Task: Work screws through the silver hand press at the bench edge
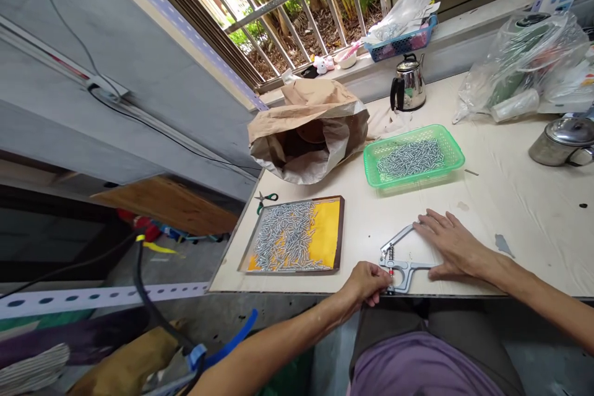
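Observation:
A grey metal hand tool (406,272) with two arms and a small spring lies at the table's front edge. My left hand (370,281) is pinched at the tool's left end, by a small red part; what its fingertips hold is too small to make out. Spread over the tool's right side, my right hand (452,244) touches the ends of both arms with its fingers apart. Left of the hands, a shallow tray (330,223) with a yellow bottom holds many small metal pieces. More such pieces fill part of a green plastic basket (371,164) farther back.
Green-handled scissors (266,198) lie behind the tray. An open brown paper bag (310,117) stands at the back left. A steel kettle (409,83), a plastic bag (520,68) and a metal mug (561,142) stand at the back and right.

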The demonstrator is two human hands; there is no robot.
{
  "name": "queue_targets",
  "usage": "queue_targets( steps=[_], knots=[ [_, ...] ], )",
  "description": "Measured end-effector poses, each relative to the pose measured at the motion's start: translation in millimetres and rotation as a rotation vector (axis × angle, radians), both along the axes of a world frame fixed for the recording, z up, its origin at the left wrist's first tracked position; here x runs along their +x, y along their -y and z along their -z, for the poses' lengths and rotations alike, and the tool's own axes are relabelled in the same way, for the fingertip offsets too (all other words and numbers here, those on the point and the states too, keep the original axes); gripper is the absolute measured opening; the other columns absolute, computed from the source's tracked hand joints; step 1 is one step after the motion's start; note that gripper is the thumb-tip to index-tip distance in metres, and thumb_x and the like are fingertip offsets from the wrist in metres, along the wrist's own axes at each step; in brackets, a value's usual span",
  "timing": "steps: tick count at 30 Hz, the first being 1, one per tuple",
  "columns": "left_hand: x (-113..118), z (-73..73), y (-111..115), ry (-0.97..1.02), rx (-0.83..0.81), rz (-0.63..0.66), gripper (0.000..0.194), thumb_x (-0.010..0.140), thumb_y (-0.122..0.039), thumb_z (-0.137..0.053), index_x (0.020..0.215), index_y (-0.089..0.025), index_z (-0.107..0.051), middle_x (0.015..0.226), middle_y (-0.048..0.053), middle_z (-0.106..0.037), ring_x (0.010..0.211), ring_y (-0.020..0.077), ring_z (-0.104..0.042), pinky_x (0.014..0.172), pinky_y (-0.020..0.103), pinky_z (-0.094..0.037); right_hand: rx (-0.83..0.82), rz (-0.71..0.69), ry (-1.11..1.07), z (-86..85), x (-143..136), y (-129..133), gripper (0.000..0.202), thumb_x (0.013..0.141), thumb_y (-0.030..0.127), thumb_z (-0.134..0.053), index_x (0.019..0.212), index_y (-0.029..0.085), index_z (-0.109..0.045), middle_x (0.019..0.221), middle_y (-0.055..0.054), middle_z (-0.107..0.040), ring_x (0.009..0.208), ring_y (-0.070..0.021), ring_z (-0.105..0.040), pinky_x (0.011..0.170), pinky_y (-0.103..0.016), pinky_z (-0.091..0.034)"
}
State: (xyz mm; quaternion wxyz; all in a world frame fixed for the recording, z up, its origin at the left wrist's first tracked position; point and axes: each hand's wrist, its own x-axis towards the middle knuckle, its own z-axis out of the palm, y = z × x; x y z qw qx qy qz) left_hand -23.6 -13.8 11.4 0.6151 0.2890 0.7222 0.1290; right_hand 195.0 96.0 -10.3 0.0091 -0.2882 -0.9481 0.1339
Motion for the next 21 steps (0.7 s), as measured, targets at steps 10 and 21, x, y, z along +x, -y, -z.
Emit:
queue_targets(
  steps=[10,21],
  knots=[
    [0.9,0.6,1.3,-0.012,-0.021,0.003,0.033,0.065,-0.04,-0.071,0.056,-0.014,-0.054,0.038,-0.008,-0.044,0.031,0.0049,-0.04,0.034,0.016,-0.029,0.037,0.035,0.048,-24.1,-10.2,3.2,0.075,0.053,0.05,-0.079,0.115,0.016,-0.054,0.11,-0.015,-0.058,0.101,-0.0321,-0.052,0.088,-0.05,-0.037],
    [0.9,-0.7,10.1,-0.199,0.07,0.131,0.029,0.077,-0.038,-0.061,0.06,-0.014,-0.055,0.046,-0.005,-0.048,0.041,0.0097,-0.048,0.044,0.021,-0.037,0.067,0.024,0.011,-27.2,-8.1,10.2,0.05,0.063,0.041,-0.077,0.103,0.018,-0.056,0.1,-0.009,-0.061,0.091,-0.0262,-0.053,0.075,-0.039,-0.037]
  ],
)
